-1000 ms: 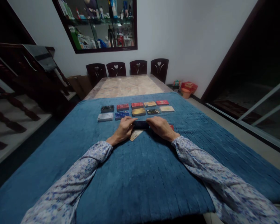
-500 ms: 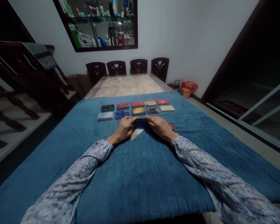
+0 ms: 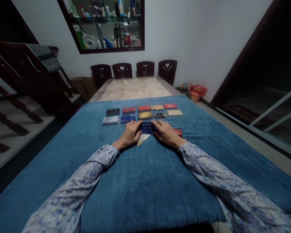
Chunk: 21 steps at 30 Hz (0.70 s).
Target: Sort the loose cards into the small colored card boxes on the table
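Between my hands is a dark blue card [image 3: 146,127] with pale print, its face turned toward me. My left hand [image 3: 131,133] grips its left edge and my right hand [image 3: 167,132] its right edge, fingers closed. Whether it is one card or a thin stack, I cannot tell. A cream card [image 3: 142,139] lies slanted on the cloth just below it, partly covered. Red cards [image 3: 177,132] show behind my right hand, mostly hidden. Just beyond my fingers stand a blue card stack [image 3: 128,119] and a gold card stack [image 3: 145,116].
Two rows of card stacks continue across the blue cloth [image 3: 135,187], among them a silver stack [image 3: 110,120], a black stack [image 3: 113,112] and a cream stack [image 3: 175,113]. Beyond the cloth is the bare marble tabletop [image 3: 135,88], with several dark chairs [image 3: 145,69] behind it.
The blue card has tilted so that its printed face now shows brightly, where it was dark before. Both hands keep their grip. The view has shifted slightly.
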Available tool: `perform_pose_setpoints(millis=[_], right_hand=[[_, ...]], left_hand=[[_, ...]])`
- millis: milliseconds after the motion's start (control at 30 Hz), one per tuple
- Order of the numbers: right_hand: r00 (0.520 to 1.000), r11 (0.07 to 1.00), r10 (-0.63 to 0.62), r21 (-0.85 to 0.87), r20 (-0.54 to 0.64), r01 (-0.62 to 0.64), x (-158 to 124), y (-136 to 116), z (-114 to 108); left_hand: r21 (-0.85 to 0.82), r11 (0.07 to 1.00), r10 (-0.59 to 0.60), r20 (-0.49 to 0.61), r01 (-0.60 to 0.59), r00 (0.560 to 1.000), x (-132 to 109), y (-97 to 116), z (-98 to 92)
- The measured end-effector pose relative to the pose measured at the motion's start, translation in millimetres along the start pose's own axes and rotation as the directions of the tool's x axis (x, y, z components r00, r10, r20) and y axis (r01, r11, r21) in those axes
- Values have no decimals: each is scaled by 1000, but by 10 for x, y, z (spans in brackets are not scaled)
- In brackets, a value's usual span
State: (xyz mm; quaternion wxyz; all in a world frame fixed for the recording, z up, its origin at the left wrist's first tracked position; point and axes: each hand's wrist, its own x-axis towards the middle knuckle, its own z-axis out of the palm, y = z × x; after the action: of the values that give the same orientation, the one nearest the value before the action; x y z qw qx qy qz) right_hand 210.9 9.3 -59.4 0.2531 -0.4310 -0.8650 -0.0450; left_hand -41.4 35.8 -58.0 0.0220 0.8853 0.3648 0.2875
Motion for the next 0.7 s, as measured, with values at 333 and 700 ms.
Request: perform_pose_setpoints(millis=[333,700], right_hand=[[1000,1000,-8,9,30,8,9,24,-11],[999,999,-26,39,28,25,2,50,-33]], left_hand=[[-57,998,24,26,-23,999,-8,29,-45],[-52,998,26,44,-24,999,-27,6,-46]])
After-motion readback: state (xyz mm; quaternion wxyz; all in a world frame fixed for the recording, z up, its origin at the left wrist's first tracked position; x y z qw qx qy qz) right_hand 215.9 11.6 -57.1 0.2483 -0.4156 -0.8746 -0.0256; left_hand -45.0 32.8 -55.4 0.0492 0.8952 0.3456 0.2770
